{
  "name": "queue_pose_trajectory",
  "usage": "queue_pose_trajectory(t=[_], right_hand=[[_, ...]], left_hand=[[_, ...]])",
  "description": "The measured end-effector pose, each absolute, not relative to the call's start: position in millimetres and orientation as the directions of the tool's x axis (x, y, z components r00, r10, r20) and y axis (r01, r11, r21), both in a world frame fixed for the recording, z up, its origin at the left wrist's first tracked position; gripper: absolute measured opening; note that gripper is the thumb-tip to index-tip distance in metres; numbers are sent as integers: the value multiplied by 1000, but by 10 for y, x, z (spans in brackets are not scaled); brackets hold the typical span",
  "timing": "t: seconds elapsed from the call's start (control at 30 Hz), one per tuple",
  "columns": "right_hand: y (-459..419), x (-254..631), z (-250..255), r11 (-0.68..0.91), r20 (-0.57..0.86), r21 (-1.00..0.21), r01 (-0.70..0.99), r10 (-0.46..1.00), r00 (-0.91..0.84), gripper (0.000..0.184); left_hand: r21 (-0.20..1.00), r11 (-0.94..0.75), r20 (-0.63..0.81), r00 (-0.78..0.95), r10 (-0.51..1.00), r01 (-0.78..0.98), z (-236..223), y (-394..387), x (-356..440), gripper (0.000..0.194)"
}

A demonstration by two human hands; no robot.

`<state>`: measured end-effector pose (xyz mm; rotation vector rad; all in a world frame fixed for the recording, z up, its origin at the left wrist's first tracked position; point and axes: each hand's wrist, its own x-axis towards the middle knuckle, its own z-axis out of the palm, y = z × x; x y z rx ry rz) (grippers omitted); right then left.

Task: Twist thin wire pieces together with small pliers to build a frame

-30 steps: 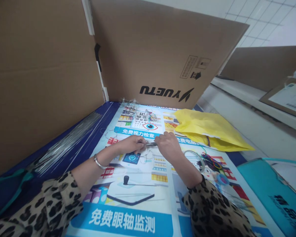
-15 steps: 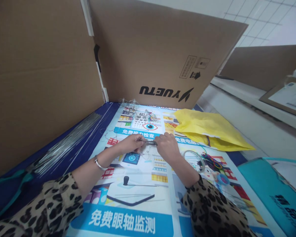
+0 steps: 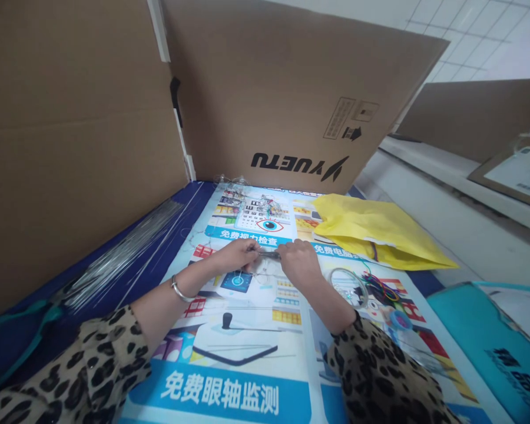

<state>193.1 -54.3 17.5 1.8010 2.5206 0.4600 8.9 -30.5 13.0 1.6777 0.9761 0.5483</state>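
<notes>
My right hand [image 3: 300, 262] is closed round a small pair of dark metal pliers [image 3: 271, 254], whose jaws point left; its handles are hidden in the fist. Opposite the jaws, my left hand [image 3: 241, 254] is closed in a pinch on thin wire [image 3: 261, 275]. Fine loops of the wire hang between the two hands, just over the printed sheet [image 3: 242, 386]. The exact spot where jaws and wire meet is too small to make out.
Straight wires [image 3: 128, 250] lie at the left beside turquoise-handled cutters [image 3: 39, 321]. Cardboard panels [image 3: 291, 88] stand behind. To the right are a yellow bag [image 3: 380, 227], a wire coil [image 3: 347, 285], coloured wires [image 3: 382, 288] and a turquoise box [image 3: 477, 330].
Both hands stay nearly in place, with the pliers still between them. The view has shifted very slightly.
</notes>
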Motion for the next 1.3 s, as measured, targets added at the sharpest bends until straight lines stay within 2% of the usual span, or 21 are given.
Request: queue_pose_trajectory(t=[0.2, 0.47, 0.53, 0.67, 0.83, 0.93, 1.07, 1.3], right_hand=[[-541, 1916, 168, 271, 121, 272, 923, 942, -312, 21], [-551, 1904, 179, 229, 126, 256, 939, 955, -268, 20], [-559, 1912, 204, 208, 111, 260, 943, 964, -243, 20], [-572, 1921, 222, 183, 92, 257, 949, 973, -212, 22], [-588, 1893, 172, 165, 124, 288, 943, 970, -208, 24], [-592, 1879, 150, 169, 142, 300, 939, 965, -219, 23], [-586, 1885, 142, 177, 139, 300, 937, 964, -227, 24], [-566, 1906, 126, 162, 139, 274, 948, 969, -206, 25]], left_hand=[[940, -101, -105, 557, 824, 325, 91, -289, 77, 15], [947, -107, -77, 537, 840, 304, 100, -298, 107, 15], [956, -123, -37, 523, 852, 268, 96, -282, 104, 19], [933, -284, 158, 459, 875, 222, 74, -216, 66, 26], [831, -412, 293, 335, 895, 375, 22, -140, 25, 24], [747, -469, 338, 337, 879, 472, -10, -116, 18, 11], [665, -514, 346, 387, 855, 542, -41, -103, 10, 10], [612, -502, 295, 412, 862, 611, -33, -128, 28, 13]])
